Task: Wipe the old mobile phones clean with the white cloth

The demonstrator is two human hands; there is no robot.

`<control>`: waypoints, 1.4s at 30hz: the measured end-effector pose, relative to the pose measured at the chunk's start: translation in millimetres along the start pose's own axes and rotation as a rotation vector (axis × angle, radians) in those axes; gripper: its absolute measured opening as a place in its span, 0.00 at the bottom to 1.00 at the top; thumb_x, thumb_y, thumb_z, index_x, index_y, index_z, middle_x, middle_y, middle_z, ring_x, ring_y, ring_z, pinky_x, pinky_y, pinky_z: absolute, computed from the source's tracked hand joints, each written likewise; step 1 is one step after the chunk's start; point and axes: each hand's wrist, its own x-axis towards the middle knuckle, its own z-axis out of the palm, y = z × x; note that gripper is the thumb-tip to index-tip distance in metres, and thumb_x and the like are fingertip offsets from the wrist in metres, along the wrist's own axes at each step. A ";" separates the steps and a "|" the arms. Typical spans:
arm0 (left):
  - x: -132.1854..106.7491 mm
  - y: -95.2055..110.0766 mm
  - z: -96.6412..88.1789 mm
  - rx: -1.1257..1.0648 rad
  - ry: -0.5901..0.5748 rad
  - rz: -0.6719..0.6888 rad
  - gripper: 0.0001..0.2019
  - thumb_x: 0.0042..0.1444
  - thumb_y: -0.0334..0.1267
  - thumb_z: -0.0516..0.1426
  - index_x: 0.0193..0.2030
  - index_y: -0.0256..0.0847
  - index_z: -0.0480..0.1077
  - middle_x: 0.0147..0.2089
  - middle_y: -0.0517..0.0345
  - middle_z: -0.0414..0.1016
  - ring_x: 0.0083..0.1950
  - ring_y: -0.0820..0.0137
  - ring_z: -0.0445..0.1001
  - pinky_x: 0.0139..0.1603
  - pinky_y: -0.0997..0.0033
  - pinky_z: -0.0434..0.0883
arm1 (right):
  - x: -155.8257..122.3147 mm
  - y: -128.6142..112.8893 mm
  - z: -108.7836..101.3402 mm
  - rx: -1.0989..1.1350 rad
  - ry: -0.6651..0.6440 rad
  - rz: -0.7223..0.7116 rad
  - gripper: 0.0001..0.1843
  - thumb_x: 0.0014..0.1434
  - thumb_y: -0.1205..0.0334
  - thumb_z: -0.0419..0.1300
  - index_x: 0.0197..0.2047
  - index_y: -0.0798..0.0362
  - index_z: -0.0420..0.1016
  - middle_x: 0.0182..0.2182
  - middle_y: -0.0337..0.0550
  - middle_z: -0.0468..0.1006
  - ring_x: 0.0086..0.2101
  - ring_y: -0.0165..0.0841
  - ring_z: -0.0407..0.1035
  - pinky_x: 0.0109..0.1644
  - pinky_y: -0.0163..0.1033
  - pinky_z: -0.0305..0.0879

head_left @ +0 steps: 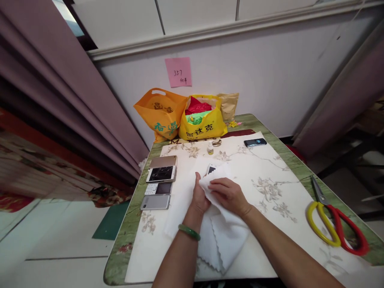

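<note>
Near the middle of the table a white phone [211, 169] shows its upper end, the rest being covered by a white cloth [223, 242] with a zigzag edge. My left hand [200, 197], with a green bangle [189, 232] at the wrist, is wrapped round the phone from below and the left, thumb up. My right hand [228, 194] pinches the cloth and presses it over the phone. The cloth's loose part hangs toward me over the tabletop. The fingers of my left hand are partly hidden behind the cloth.
On the left several phones lie in a column, among them a cracked white phone [162, 173] and a keypad phone [158, 189]. A small bottle [210, 149], a dark phone [255, 142], scissors [333, 224], an orange bag [162, 116] and a yellow bag [204, 124] surround the workspace.
</note>
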 end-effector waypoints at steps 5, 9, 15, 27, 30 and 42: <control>-1.9 0.5 2.0 0.013 0.014 -0.008 0.31 0.56 0.61 0.52 0.46 0.30 0.74 0.42 0.43 0.79 0.49 0.57 0.76 0.52 0.59 0.72 | 0.5 2.5 3.3 -0.034 -0.014 -0.041 0.13 0.61 0.63 0.60 0.49 0.44 0.77 0.44 0.44 0.78 0.44 0.36 0.71 0.48 0.44 0.71; -2.1 1.0 2.5 0.038 0.007 -0.052 0.31 0.56 0.61 0.52 0.43 0.30 0.74 0.41 0.42 0.79 0.49 0.56 0.76 0.52 0.59 0.72 | 0.6 4.1 5.1 -0.019 0.030 -0.018 0.13 0.62 0.64 0.59 0.48 0.43 0.77 0.42 0.44 0.78 0.43 0.35 0.71 0.47 0.44 0.72; 0.8 -1.8 4.4 0.060 -0.036 0.061 0.26 0.60 0.56 0.51 0.45 0.32 0.75 0.43 0.45 0.79 0.50 0.61 0.76 0.55 0.64 0.70 | 1.7 8.6 7.3 -0.063 0.144 0.052 0.15 0.64 0.65 0.56 0.52 0.42 0.76 0.41 0.44 0.76 0.44 0.35 0.70 0.48 0.44 0.72; 1.8 -6.0 0.6 0.193 0.005 0.054 0.11 0.55 0.39 0.59 0.41 0.34 0.76 0.35 0.55 0.79 0.35 0.70 0.74 0.41 0.70 0.70 | 1.6 17.1 5.9 -0.247 0.375 0.216 0.22 0.66 0.67 0.50 0.60 0.43 0.70 0.46 0.49 0.72 0.47 0.39 0.66 0.51 0.49 0.68; 4.0 -5.3 0.2 0.135 0.056 0.076 0.09 0.55 0.37 0.58 0.38 0.35 0.76 0.36 0.55 0.79 0.37 0.71 0.74 0.44 0.72 0.70 | 1.3 14.1 8.5 -0.246 0.277 0.176 0.23 0.66 0.68 0.49 0.61 0.43 0.68 0.48 0.49 0.72 0.47 0.40 0.66 0.51 0.50 0.68; 7.3 4.4 -11.5 -0.067 0.125 0.014 0.09 0.53 0.39 0.58 0.34 0.33 0.73 0.30 0.54 0.78 0.31 0.70 0.76 0.35 0.72 0.72 | 2.3 -2.1 7.2 -0.101 -0.145 -0.109 0.18 0.61 0.69 0.54 0.53 0.44 0.74 0.46 0.43 0.77 0.45 0.38 0.67 0.49 0.48 0.63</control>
